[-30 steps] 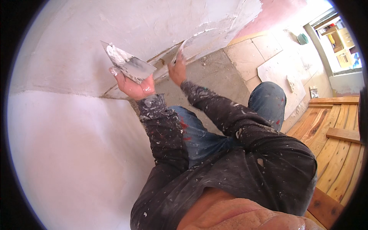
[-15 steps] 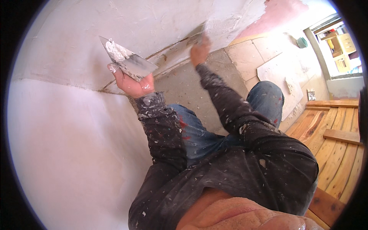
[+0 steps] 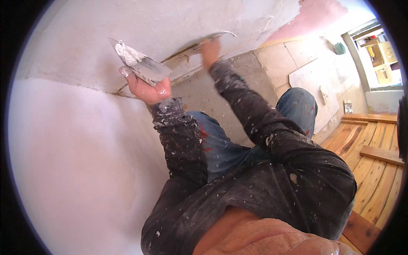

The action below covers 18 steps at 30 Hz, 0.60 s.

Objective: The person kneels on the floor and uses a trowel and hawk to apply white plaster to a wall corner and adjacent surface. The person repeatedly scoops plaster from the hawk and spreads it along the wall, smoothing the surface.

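Observation:
My left hand (image 3: 146,91) is closed under a flat metal plastering trowel (image 3: 154,70), its blade facing up. A lump of wet white plaster (image 3: 128,54) lies on the trowel's far left part, and white smears mark my fingers. Farther right, my right hand (image 3: 210,52) is closed around a second trowel (image 3: 224,33). This one appears as a thin, curved edge against the lower part of the wall (image 3: 178,19); its handle is hidden in my fist. Just above the floor, a dark gap (image 3: 180,52) runs along the wall's base.
A white side wall (image 3: 80,157) rises close on my left. Tiles (image 3: 276,57) and a pale board (image 3: 312,78) with plaster crumbs cover the floor on the right. Wooden planks (image 3: 372,148) lie at the lower right. A green container (image 3: 339,48) stands near the doorway.
My right hand has moved left along the wall with its trowel, whose blade is now seen nearly edge-on. My left hand and its loaded trowel have hardly shifted.

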### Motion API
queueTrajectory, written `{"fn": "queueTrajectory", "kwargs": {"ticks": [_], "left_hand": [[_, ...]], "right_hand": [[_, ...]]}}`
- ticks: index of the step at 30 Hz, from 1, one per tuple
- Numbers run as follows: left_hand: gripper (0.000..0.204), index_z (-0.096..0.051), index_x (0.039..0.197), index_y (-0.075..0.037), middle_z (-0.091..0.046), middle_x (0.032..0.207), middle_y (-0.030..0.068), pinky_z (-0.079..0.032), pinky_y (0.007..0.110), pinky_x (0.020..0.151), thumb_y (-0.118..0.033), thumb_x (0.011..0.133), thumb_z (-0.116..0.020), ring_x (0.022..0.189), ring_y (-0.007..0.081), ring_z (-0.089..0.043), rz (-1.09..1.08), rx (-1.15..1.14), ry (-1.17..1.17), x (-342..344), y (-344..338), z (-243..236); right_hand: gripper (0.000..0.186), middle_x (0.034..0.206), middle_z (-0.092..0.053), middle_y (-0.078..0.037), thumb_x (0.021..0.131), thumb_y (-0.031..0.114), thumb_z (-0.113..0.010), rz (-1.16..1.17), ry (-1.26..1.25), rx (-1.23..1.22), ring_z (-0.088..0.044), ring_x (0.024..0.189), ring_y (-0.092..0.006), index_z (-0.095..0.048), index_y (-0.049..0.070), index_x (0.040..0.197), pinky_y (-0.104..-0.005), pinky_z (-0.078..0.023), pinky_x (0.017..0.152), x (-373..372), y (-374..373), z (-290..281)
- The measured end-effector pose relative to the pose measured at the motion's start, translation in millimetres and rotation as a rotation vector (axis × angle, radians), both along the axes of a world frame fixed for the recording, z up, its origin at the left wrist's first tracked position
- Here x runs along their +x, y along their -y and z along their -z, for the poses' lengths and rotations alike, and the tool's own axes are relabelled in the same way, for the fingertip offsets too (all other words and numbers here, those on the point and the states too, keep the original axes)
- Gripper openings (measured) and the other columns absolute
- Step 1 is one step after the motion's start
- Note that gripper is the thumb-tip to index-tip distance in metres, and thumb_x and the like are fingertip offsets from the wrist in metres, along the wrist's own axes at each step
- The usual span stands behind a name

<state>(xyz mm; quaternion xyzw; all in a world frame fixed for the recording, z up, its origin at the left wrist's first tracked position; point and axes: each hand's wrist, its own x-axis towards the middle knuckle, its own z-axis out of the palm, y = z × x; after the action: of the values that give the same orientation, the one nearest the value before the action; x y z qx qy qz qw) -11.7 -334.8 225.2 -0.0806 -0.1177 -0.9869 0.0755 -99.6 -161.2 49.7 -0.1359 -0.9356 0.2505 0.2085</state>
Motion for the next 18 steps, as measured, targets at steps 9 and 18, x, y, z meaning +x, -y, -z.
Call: {"fn": "queueTrajectory", "kwargs": {"ticks": [9,18], "left_hand": [[0.047,-0.046,0.126,-0.010,-0.054,0.119,0.0013,-0.042,0.031,0.091,-0.040,0.091,-0.050,0.107,0.0140,-0.051,-0.124,-0.072,0.104,7.6,7.6,-1.0],[0.037,-0.050,0.122,-0.014,-0.061,0.110,-0.0032,-0.052,0.026,0.052,-0.035,0.091,-0.050,0.070,0.0079,-0.062,-0.148,-0.057,0.216,12.4,4.6,-14.9]], "right_hand": [[0.065,0.119,-0.049,-0.025,0.080,0.007,-0.053,0.003,-0.179,-1.565,-0.042,0.117,-0.0298,-0.024,-0.003,0.137,-0.0348,-0.025,0.106,73.2,10.1,32.3],[0.059,0.129,-0.038,-0.029,0.080,0.011,-0.050,-0.174,-0.373,-0.723,-0.038,0.119,-0.0394,-0.029,-0.007,0.132,-0.0403,-0.022,0.107,65.4,102.0,-40.8]]}}
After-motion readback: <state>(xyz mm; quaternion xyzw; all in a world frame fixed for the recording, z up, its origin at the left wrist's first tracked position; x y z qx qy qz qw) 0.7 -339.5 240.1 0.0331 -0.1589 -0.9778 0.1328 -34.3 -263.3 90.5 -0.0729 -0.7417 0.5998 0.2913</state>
